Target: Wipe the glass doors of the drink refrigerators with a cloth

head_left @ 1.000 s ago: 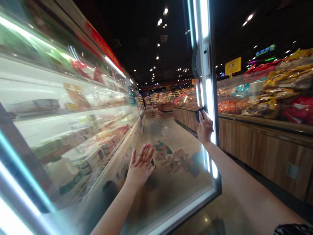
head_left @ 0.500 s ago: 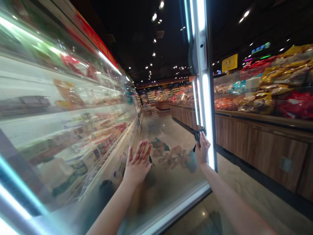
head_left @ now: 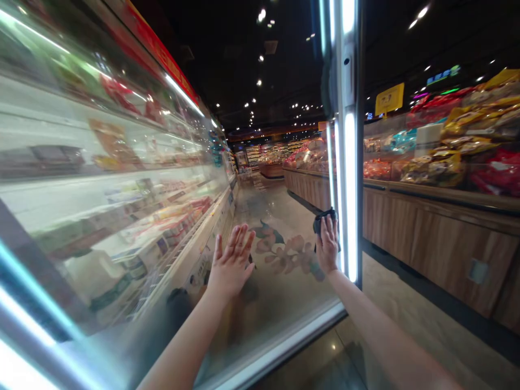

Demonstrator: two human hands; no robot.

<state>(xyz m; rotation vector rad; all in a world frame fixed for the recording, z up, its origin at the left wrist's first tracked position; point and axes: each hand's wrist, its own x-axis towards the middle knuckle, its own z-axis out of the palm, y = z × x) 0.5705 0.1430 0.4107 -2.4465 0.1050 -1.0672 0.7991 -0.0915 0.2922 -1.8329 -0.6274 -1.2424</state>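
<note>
My left hand (head_left: 231,264) lies flat against a glass refrigerator door (head_left: 280,325), palm forward, holding nothing. My right hand (head_left: 327,245) is shut on a dark cloth (head_left: 324,221), pressing it to the same glass beside the door's lit metal frame (head_left: 349,146). Behind the glass to the left stand refrigerated shelves (head_left: 122,216) of packaged food, blurred by glare. The cloth is partly hidden by my fingers.
Wood-fronted bulk bins (head_left: 459,254) piled with bright snack bags (head_left: 442,157) run along the right of the aisle. A yellow sign (head_left: 389,98) hangs above them. The polished floor (head_left: 288,216) has a flower pattern and leads to distant shelves (head_left: 260,157).
My right hand has moved down and slightly left along the glass with the cloth in it. My left hand has slid slightly up.
</note>
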